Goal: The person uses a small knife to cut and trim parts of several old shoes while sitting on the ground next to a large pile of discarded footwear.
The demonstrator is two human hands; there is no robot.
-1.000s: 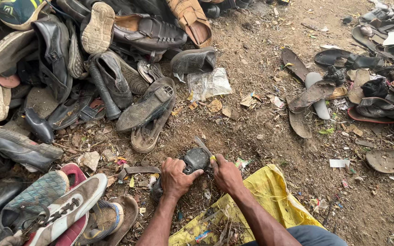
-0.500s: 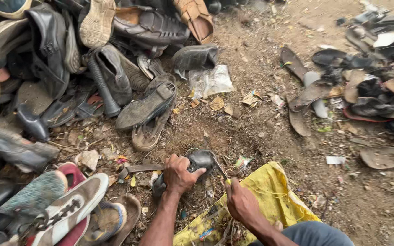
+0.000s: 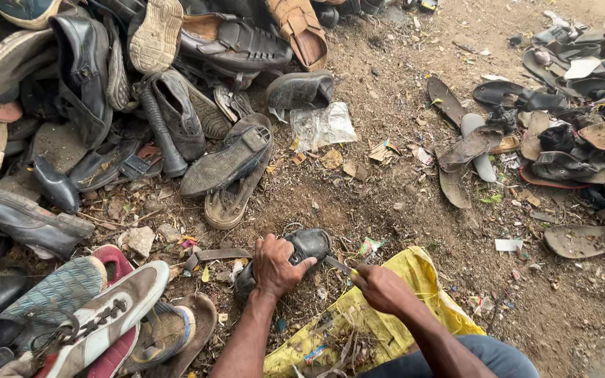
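Observation:
My left hand [image 3: 274,264] grips a worn black shoe [image 3: 311,244] and presses it against the dirt ground. My right hand [image 3: 381,287] is closed around a small knife [image 3: 339,265] whose blade points at the shoe's right side, just beside my left thumb. Under my right forearm lies a crumpled yellow sack [image 3: 358,318] with scraps on it. A loose brown strap [image 3: 220,255] rests on the soil just left of the shoe.
A large heap of old shoes and boots [image 3: 106,112] fills the left and top. Sneakers [image 3: 85,322] lie at the lower left. Sandals and cut soles [image 3: 568,140] are spread on the right. A clear plastic bag [image 3: 322,126] lies above the middle.
My right hand, pulled back toward my lap half a second ago, has come forward again with the knife to the shoe. My left hand has kept its hold on the shoe.

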